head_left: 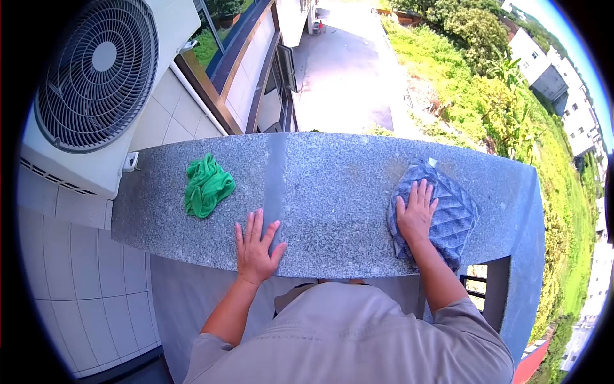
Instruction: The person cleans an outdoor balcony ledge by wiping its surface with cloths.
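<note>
Nearest the lens, at 6 o'clock, is the person's pale grey-beige, short-sleeved cloth shirt (348,336). Just beyond it a long, speckled grey stone counter (332,211) stretches from 9 to 3 o'clock, crossed from 11 to 7 o'clock by a smooth, darker grey band (275,169). At 10 o'clock, just beside the counter's end, stands a boxy white outdoor air-conditioning unit (144,121) with a round black fan grille (96,80). At 3 o'clock a rumpled blue-grey fabric cloth (453,217) with a lined pattern lies spread on the counter, one corner reaching the near edge. At 9 o'clock a bunched, bright green fabric cloth (208,185) lies well apart from it. The right hand (417,217) is palm down on the blue-grey cloth, its fingers stretched out and slightly apart. At 7 o'clock the left hand (257,253) rests palm down on the counter, partly over the band, its fingers spread apart. Smallest is a whitish tag (432,162) at the blue-grey cloth's 12 o'clock edge
</note>
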The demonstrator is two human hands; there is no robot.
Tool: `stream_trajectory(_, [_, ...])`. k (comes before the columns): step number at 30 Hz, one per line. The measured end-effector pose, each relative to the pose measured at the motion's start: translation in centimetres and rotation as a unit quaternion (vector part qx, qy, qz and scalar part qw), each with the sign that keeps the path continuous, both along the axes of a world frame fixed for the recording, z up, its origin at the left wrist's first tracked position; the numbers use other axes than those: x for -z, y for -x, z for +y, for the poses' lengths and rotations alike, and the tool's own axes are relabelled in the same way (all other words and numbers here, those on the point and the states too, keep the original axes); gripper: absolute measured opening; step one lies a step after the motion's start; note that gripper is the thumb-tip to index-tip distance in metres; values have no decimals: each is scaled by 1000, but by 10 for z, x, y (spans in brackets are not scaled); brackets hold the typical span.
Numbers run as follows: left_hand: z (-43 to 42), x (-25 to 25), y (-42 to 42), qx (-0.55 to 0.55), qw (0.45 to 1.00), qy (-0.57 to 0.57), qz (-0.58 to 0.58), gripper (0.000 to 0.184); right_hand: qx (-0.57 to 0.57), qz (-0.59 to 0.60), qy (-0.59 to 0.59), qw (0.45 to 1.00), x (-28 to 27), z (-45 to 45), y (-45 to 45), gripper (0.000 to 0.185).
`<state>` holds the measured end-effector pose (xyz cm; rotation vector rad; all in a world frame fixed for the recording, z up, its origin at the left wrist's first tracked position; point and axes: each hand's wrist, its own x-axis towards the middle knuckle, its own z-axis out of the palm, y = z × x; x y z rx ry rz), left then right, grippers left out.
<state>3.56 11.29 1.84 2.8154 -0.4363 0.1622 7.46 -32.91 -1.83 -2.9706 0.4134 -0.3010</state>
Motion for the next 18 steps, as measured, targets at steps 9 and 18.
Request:
stream_trajectory(9, [-2,4,-1,-9,1000,-12,6,61,-591,8,-91,802,-14,225,-79,57])
stream_trajectory(18, [-3,4,3,-16,1000,3,-7,61,-440,-109,-135,881,-50,173,-59,67])
